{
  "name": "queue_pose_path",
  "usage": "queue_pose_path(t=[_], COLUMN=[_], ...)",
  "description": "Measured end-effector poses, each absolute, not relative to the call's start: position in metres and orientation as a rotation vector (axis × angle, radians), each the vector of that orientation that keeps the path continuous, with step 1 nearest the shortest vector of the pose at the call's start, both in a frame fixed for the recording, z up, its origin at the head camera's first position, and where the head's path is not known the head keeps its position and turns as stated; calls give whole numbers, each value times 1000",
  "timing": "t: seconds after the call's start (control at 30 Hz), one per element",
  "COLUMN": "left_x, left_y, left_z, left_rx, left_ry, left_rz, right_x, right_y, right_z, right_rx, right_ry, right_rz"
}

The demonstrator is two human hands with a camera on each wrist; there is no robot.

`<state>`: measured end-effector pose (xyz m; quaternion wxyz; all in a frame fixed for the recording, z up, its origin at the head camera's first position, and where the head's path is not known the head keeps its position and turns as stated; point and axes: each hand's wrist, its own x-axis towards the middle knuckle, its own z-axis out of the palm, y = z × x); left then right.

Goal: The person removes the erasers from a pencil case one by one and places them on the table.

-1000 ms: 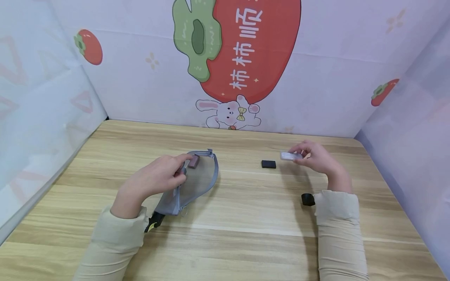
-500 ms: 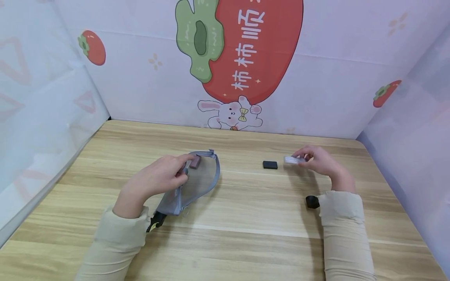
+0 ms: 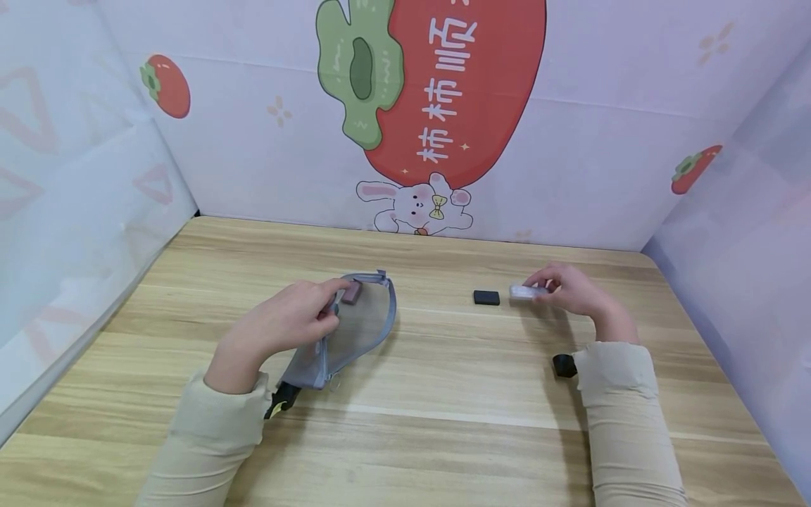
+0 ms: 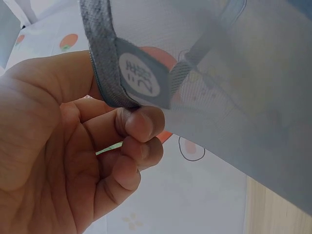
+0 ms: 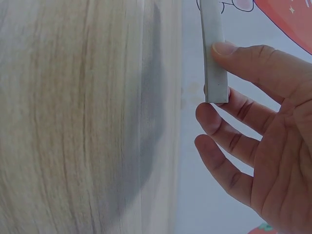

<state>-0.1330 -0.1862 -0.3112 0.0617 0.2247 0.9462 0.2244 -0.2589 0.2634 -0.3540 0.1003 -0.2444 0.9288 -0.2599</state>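
Observation:
My left hand (image 3: 281,320) pinches the zipped rim of a grey mesh zipper pouch (image 3: 364,334), whose mouth gapes toward the right. Close to that hand's index fingertip, a small purplish-brown block (image 3: 352,292) shows at the pouch's mouth. In the left wrist view a round white label (image 4: 139,74) sits on the pouch's rim tape. Thumb and fingers of my right hand (image 3: 573,289) pinch a small, flat whitish block (image 5: 215,63); the head view shows it held just above the table. A flat black block (image 3: 486,298) lies on the table to its left.
Beside the right sleeve's cuff is a small black object (image 3: 564,365), partly covered. A black and yellow item (image 3: 283,399) sticks out below the pouch, by the left cuff. Printed cloth walls (image 3: 272,169) stand behind the wooden table (image 3: 443,436) and at both sides.
My right hand, still holding the whitish block, has come slightly lower and toward the body. The left hand and pouch keep their place; the head view has shifted a little.

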Motion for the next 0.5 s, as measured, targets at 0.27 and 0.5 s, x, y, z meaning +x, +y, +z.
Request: queue_pose_path(t=[0.27, 0.5], left_x=[-133, -133], left_y=[-187, -186], left_z=[-312, -312], left_rx=[695, 700], left_ry=[2883, 2884], left_rz=[671, 671], right_x=[-261, -263], right_y=[264, 264], right_z=[-359, -361], right_rx=[-756, -772], right_ry=[2742, 2739], right_rz=[-714, -689])
